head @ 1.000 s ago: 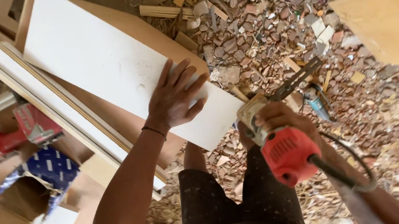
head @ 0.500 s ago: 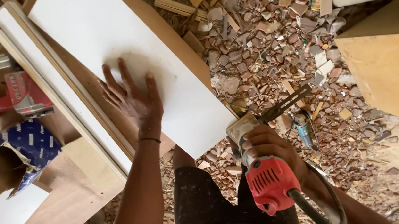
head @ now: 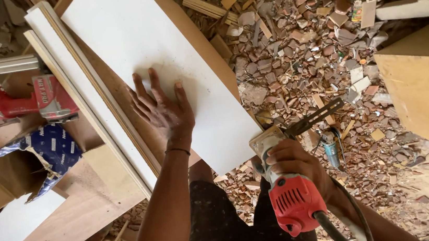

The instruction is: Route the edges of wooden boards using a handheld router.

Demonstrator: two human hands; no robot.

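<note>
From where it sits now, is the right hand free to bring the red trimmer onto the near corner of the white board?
Probably yes. The right hand grips the red trimmer right at the white board's near corner, with nothing between. The left hand lies flat farther up the board, off that corner.

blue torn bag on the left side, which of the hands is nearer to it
Left. The left hand lies flat on the white board, nearer the blue bag. The right hand grips the red power tool, farther off.
</note>
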